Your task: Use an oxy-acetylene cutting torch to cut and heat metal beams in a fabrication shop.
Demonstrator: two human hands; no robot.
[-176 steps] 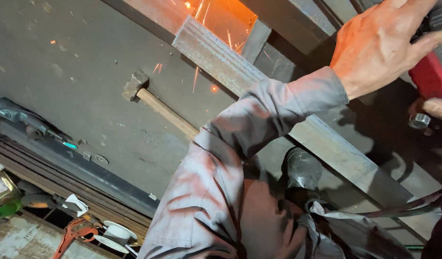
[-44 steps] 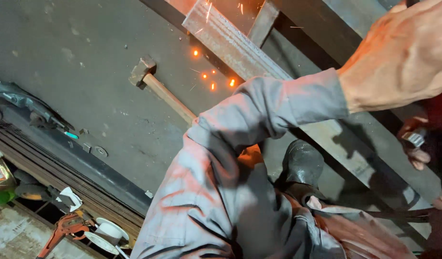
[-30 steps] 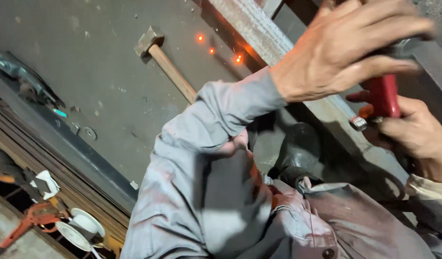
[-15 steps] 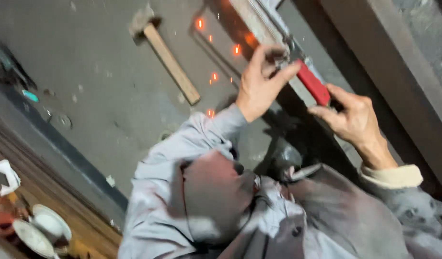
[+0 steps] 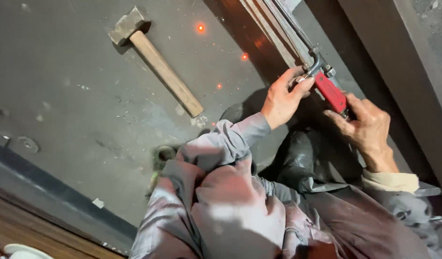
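Red-handled steel clamp, upper right of frame, looks rigid and weighty; right hand grips its handle, left hand pinches the jaw end against the grey steel bar.

Both hands are up at about 2 o'clock on a red-handled clamp. The right hand grips the end of the red handle, while the left hand pinches the metal jaw end where it meets the steel bar. A hammer with a wooden handle lies at 11 o'clock on the grey floor, well apart from the hands. A few orange sparks glow near 12.
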